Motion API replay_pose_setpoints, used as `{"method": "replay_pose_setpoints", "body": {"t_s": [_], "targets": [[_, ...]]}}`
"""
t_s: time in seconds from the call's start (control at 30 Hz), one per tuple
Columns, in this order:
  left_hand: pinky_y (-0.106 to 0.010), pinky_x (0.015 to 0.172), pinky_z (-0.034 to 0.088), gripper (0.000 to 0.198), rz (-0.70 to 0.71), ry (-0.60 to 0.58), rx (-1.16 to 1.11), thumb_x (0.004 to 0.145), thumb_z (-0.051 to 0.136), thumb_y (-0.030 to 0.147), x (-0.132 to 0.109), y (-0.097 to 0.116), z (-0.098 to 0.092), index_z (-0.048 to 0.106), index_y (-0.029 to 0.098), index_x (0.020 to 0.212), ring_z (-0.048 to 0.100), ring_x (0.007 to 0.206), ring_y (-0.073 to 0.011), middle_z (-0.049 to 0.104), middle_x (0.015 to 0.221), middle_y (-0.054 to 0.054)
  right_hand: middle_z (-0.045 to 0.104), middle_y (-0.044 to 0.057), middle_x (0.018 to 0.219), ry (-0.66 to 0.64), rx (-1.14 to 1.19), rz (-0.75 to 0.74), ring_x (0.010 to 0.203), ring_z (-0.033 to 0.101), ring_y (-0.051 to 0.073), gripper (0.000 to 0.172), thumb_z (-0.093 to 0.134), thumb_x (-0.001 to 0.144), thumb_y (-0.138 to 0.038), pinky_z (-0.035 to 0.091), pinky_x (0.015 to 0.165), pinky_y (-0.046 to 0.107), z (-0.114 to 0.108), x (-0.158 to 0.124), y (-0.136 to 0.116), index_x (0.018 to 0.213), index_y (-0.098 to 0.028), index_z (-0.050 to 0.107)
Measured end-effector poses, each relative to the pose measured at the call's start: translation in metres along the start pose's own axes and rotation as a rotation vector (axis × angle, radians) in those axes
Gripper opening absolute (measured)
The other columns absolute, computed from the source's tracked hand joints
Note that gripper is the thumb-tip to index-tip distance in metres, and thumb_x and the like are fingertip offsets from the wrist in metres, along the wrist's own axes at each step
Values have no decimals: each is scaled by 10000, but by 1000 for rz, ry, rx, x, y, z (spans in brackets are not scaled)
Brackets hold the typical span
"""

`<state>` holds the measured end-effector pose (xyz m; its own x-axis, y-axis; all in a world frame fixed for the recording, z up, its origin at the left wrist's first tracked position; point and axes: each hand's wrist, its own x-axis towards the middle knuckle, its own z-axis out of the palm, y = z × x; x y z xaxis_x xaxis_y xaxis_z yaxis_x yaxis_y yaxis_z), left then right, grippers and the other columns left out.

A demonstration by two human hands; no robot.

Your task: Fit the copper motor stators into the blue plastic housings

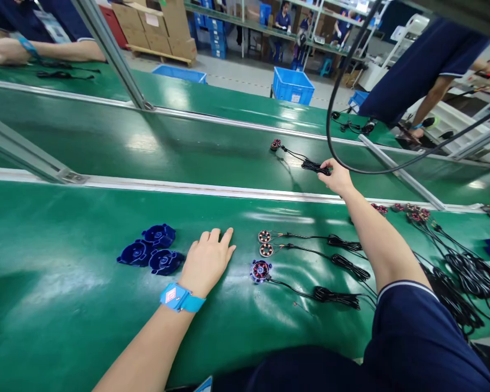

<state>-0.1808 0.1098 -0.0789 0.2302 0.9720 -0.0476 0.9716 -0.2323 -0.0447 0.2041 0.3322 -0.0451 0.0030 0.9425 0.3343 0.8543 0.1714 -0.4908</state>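
Observation:
My right hand (335,175) reaches over the far strip of the green surface. Its fingers pinch a bundled black cable (312,166), which ends at a small motor part with copper coils (275,145). My left hand (206,258) rests palm down on the bench, fingers stretched out, holding nothing. Just left of it lie three dark blue plastic housings (135,253). To its right, another blue housing (260,270) has a coil ring seated in it, with a black cable running right. Two loose coil rings (265,250) with bundled cables (349,267) lie beyond that housing.
Piled coil parts (417,213) and tangled black cables (471,272) lie at the right. A metal rail (196,189) crosses the bench, with slanted posts (110,51). A black hose (330,120) hangs overhead. Co-workers' arms (65,50) show across the line; a blue crate (293,86) stands beyond.

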Motion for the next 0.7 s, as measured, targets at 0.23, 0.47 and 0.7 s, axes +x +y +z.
{"method": "replay_pose_setpoints", "body": {"t_s": [0.23, 0.47, 0.7], "targets": [[-420, 789, 553, 481, 14, -19, 44, 1033, 404, 351, -2, 2, 0, 492, 160, 1465, 585, 1096, -329, 588, 1275, -183, 652, 33, 864, 23, -38, 2, 683, 548, 169, 235, 655, 670, -324, 450, 679, 304, -32, -49, -13, 872, -211, 617], [-432, 801, 558, 488, 26, -17, 66, 1040, 386, 350, -1, 3, 0, 472, 157, 1480, 581, 1103, -341, 582, 1290, -193, 646, 19, 817, -37, -87, 63, 638, 555, 166, 251, 651, 734, -387, 428, 652, 295, -67, -125, 0, 912, -221, 588], [-441, 824, 562, 479, 28, -1, 75, 1035, 392, 339, -3, 3, 0, 493, 159, 1467, 585, 1109, -341, 584, 1307, -204, 648, -5, 737, -220, -141, 74, 609, 553, 163, 267, 700, 721, -462, 445, 655, 297, -92, -175, 25, 823, -229, 618]]}}
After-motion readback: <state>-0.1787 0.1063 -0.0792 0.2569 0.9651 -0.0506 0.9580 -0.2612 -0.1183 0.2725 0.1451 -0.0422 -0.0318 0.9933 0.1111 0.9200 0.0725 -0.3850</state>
